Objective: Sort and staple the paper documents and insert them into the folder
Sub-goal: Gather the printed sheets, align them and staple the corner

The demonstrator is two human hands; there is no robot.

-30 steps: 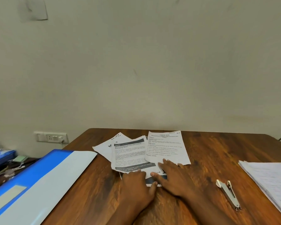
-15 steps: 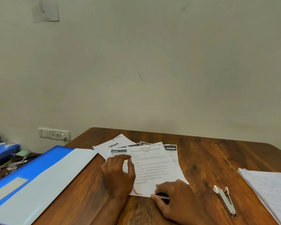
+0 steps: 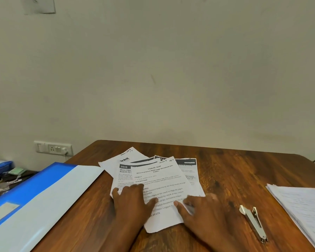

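Head view: loose fan of white printed paper sheets lay mid-table, unaligned. Left hand and right hand pressed flat on top sheet, fingers spread, gripping nothing. Slim silver metal stapler lay right of the sheets; open blue plastic folder left. Risk: sheets skidding on the wood, so misaligned staple.

L hand: flat, fingers spread | R hand: flat, palm down, fingers extended
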